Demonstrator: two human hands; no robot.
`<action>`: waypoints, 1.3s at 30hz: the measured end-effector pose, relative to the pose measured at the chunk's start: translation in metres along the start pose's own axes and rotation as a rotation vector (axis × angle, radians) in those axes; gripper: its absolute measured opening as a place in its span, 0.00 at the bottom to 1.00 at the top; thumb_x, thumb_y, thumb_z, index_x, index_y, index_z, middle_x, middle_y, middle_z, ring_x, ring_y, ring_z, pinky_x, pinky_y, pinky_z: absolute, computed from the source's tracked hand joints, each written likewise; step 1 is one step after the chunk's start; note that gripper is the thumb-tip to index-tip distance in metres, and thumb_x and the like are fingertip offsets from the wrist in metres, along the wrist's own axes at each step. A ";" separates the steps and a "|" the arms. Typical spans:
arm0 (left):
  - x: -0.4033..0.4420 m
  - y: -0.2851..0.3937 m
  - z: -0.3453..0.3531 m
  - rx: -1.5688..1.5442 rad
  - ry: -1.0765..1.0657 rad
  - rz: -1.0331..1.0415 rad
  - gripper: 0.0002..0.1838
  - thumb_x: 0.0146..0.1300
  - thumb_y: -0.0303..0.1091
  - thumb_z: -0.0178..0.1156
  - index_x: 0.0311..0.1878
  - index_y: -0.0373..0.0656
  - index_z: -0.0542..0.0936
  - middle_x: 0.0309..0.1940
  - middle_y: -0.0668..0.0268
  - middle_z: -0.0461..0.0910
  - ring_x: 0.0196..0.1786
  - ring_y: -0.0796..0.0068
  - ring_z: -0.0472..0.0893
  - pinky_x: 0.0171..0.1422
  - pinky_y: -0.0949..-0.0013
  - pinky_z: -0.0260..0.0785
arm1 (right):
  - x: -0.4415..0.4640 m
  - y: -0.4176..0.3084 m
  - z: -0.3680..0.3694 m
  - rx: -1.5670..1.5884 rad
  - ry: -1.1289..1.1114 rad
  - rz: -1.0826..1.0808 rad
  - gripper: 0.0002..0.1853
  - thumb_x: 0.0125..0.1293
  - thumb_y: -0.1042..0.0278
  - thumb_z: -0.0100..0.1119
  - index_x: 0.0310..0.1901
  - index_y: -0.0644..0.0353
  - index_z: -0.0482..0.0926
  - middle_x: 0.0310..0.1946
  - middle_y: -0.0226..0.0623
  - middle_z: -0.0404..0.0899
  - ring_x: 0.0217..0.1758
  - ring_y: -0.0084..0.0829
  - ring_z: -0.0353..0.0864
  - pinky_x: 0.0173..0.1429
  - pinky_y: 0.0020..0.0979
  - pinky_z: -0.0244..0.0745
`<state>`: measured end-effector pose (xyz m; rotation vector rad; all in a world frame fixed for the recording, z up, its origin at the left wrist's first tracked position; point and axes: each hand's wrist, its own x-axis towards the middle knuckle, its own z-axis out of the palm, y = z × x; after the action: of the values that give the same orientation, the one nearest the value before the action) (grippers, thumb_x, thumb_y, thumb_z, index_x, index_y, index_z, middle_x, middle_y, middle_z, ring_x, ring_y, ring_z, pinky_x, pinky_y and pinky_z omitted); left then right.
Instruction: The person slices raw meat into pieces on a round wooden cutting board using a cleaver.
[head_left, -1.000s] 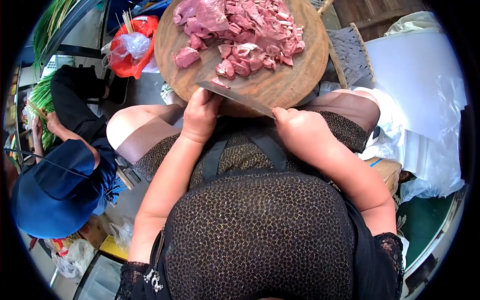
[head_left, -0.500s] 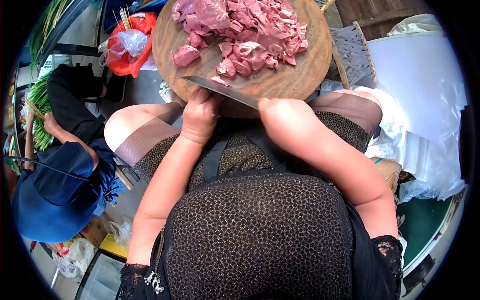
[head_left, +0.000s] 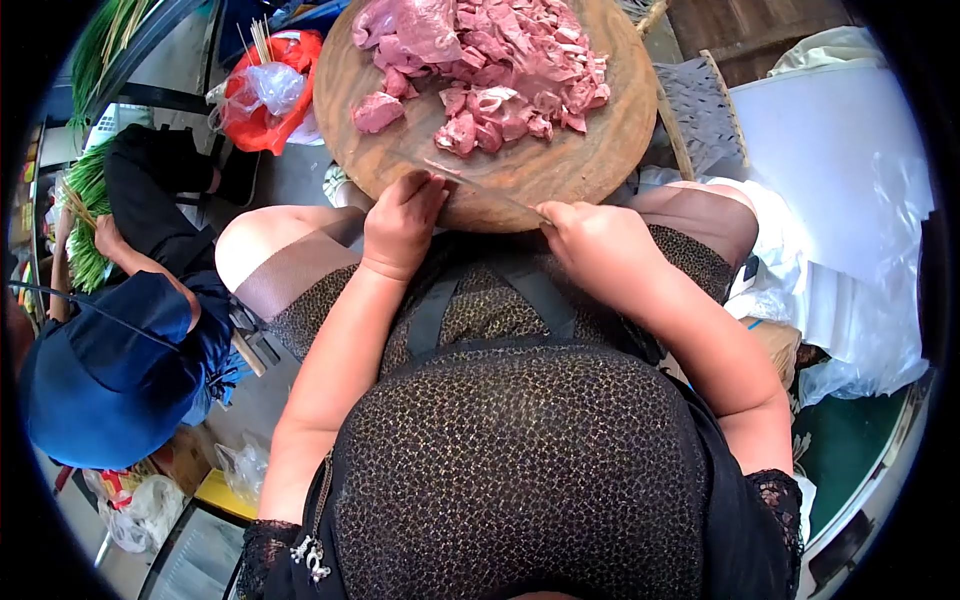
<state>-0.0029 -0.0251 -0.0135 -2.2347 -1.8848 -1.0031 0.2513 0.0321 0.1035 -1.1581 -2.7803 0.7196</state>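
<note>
Head view: looking down past the wearer's patterned dress (head_left: 520, 460) and bare forearms to a round wooden chopping board (head_left: 585, 180), set at the far side of the lap between two spread knees. A heap of pink, cut meat (head_left: 510, 75) covers the far middle of the board, with one chunk (head_left: 377, 112) lying apart just to the left of it. The right hand (head_left: 600, 238) is at the near right edge of the board, its fingers closed around the handle end of a knife (head_left: 505, 197). The blade, blurred and seen nearly edge-on, slants towards the far left, across the near part of the board. The left hand (head_left: 402, 220) is at the near left edge, its fingers curled inward beside the blade; I cannot tell whether they are closed on anything. A small sliver of meat (head_left: 440, 168) lies by the blade and those fingers.

To the far left, a red bag (head_left: 240, 128) sits with a clear plastic bag (head_left: 275, 88) and thin sticks (head_left: 262, 40) in it. On the left, another person in a dark blue hat (head_left: 100, 380) has both hands at a bundle of green stalks (head_left: 88, 185). To the right are a large white panel (head_left: 810, 150) and crumpled clear plastic sheeting (head_left: 880, 320)
</note>
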 end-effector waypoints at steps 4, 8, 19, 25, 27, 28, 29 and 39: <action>0.001 0.003 -0.003 0.058 -0.039 -0.015 0.11 0.60 0.33 0.69 0.46 0.48 0.86 0.41 0.67 0.83 0.38 0.65 0.84 0.39 0.67 0.80 | -0.011 -0.003 -0.005 -0.069 -0.054 0.015 0.06 0.66 0.69 0.52 0.36 0.61 0.77 0.28 0.47 0.83 0.31 0.48 0.86 0.34 0.46 0.81; 0.000 0.001 -0.001 0.039 -0.027 -0.006 0.12 0.59 0.32 0.69 0.47 0.49 0.86 0.43 0.66 0.84 0.41 0.63 0.85 0.42 0.66 0.80 | -0.005 -0.009 -0.008 -0.121 -0.141 0.033 0.06 0.65 0.71 0.51 0.35 0.62 0.77 0.27 0.47 0.84 0.31 0.47 0.87 0.35 0.44 0.82; 0.004 0.002 -0.003 0.005 -0.062 -0.024 0.14 0.58 0.29 0.66 0.49 0.48 0.86 0.45 0.65 0.84 0.45 0.62 0.85 0.46 0.65 0.81 | 0.040 -0.020 -0.003 -0.044 -0.241 0.038 0.09 0.64 0.71 0.50 0.35 0.65 0.80 0.30 0.53 0.85 0.34 0.52 0.87 0.39 0.49 0.83; 0.004 0.006 -0.011 0.010 -0.141 0.012 0.17 0.56 0.25 0.61 0.50 0.42 0.85 0.50 0.60 0.83 0.51 0.59 0.82 0.57 0.62 0.77 | 0.066 -0.010 0.017 -0.049 -0.156 0.031 0.10 0.66 0.70 0.48 0.37 0.62 0.80 0.32 0.51 0.85 0.38 0.51 0.87 0.43 0.49 0.82; 0.002 0.007 -0.015 0.031 -0.138 0.019 0.18 0.55 0.25 0.61 0.50 0.42 0.85 0.50 0.60 0.83 0.51 0.60 0.82 0.57 0.62 0.77 | 0.058 -0.004 0.019 -0.034 -0.086 0.042 0.10 0.67 0.69 0.47 0.38 0.61 0.79 0.31 0.50 0.84 0.38 0.51 0.87 0.42 0.49 0.82; 0.000 0.007 -0.015 0.050 -0.141 0.019 0.18 0.55 0.25 0.60 0.51 0.42 0.85 0.51 0.60 0.83 0.50 0.60 0.83 0.57 0.62 0.77 | 0.051 -0.003 0.017 -0.040 -0.025 0.044 0.09 0.67 0.69 0.48 0.39 0.62 0.78 0.30 0.50 0.84 0.37 0.51 0.87 0.41 0.49 0.82; 0.000 0.004 -0.014 0.051 -0.120 0.053 0.18 0.56 0.25 0.60 0.51 0.43 0.85 0.51 0.62 0.83 0.50 0.61 0.83 0.55 0.62 0.78 | 0.044 -0.002 0.016 -0.043 0.035 0.043 0.08 0.68 0.69 0.48 0.39 0.62 0.77 0.30 0.49 0.84 0.36 0.51 0.87 0.40 0.49 0.82; -0.004 0.007 -0.006 -0.476 -0.165 -0.477 0.13 0.64 0.30 0.62 0.52 0.46 0.84 0.48 0.62 0.83 0.49 0.56 0.83 0.50 0.61 0.78 | -0.003 -0.011 -0.005 -0.178 -0.140 0.008 0.09 0.65 0.70 0.54 0.43 0.63 0.78 0.26 0.46 0.83 0.29 0.45 0.86 0.33 0.42 0.82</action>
<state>0.0010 -0.0332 -0.0084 -2.1807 -2.5612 -1.5118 0.2477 0.0257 0.1131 -1.1904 -3.0122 0.5848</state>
